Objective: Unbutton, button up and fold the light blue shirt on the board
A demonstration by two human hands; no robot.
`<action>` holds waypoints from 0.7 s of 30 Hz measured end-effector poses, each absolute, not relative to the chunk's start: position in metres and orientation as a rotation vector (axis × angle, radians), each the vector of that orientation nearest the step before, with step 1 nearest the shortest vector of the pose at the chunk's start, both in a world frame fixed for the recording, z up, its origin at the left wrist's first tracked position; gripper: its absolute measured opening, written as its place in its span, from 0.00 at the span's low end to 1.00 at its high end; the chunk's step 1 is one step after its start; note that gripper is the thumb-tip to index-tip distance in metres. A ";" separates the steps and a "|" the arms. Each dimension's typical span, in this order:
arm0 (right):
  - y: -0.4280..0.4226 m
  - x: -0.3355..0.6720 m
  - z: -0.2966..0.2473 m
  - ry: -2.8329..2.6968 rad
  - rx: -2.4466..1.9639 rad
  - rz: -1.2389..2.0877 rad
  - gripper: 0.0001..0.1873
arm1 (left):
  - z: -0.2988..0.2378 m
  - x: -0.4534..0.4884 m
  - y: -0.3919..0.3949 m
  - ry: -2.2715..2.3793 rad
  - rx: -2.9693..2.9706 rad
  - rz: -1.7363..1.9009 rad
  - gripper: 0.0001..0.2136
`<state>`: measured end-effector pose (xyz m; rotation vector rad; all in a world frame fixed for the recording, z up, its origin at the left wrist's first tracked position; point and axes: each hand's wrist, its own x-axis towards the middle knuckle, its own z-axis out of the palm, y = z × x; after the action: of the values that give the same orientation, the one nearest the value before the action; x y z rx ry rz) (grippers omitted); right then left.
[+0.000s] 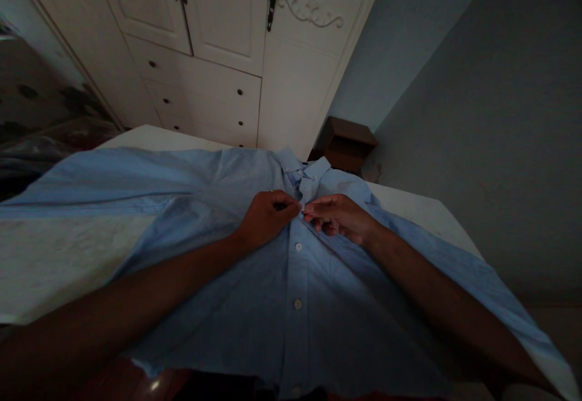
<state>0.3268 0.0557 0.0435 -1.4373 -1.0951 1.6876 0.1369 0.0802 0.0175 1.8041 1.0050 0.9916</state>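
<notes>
Pinching creased blue shirt (254,292), left hand (264,219) and right hand (340,216) closed on it; panelled cupboard (291,101) past far edge of desk (77,258).

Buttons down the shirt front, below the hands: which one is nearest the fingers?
The first button below the left hand and right hand on the shirt; the next button sits farther down the front.
</notes>
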 end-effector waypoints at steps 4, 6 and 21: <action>0.057 0.324 0.038 -1.108 -1.435 1.642 0.13 | 0.016 0.137 0.082 1.005 1.796 0.982 0.07; 0.057 0.324 0.036 -1.119 -1.419 1.622 0.13 | 0.016 0.137 0.082 1.007 1.797 0.976 0.07; 0.060 0.337 0.031 -1.356 -1.420 1.592 0.13 | 0.019 0.137 0.080 0.974 1.886 0.988 0.07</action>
<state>0.3370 0.0604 0.0307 -1.4197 -1.3561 1.5917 0.1368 0.0798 0.0186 1.8864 0.9742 0.9881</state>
